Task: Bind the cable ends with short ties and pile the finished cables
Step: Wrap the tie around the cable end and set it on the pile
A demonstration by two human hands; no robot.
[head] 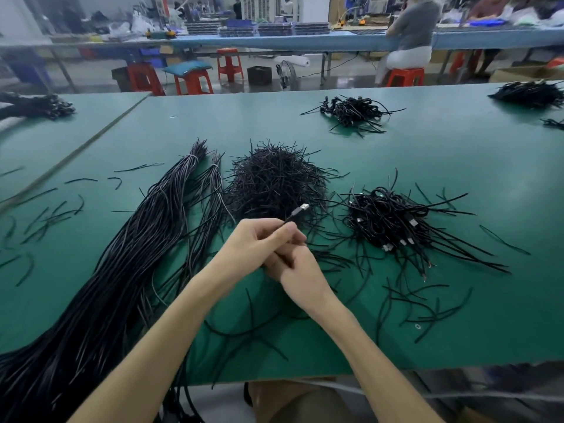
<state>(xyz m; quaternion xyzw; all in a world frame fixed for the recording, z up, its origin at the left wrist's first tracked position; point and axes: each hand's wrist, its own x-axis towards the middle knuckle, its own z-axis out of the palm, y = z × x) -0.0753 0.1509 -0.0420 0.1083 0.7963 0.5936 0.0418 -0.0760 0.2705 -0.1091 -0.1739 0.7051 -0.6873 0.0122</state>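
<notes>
My left hand [259, 239] pinches a black cable just below its silver USB plug [300, 210], which points up and to the right. My right hand [297, 268] sits right under the left, fingers curled around the same cable; what else it holds is hidden. A mound of short black ties [274, 178] lies just beyond the hands. To the right is a pile of bound cables [393, 218] with plugs showing. A long bundle of unbound black cables [128, 257] runs along the left and hangs off the front edge of the green table [457, 166].
Loose ties are scattered left [45, 218] and right [427, 309] of me. More cable piles lie at the far middle [354, 112], far right [528, 93] and far left [36, 105]. Beyond the table stand red stools [192, 82] and a seated person [412, 41] at another bench.
</notes>
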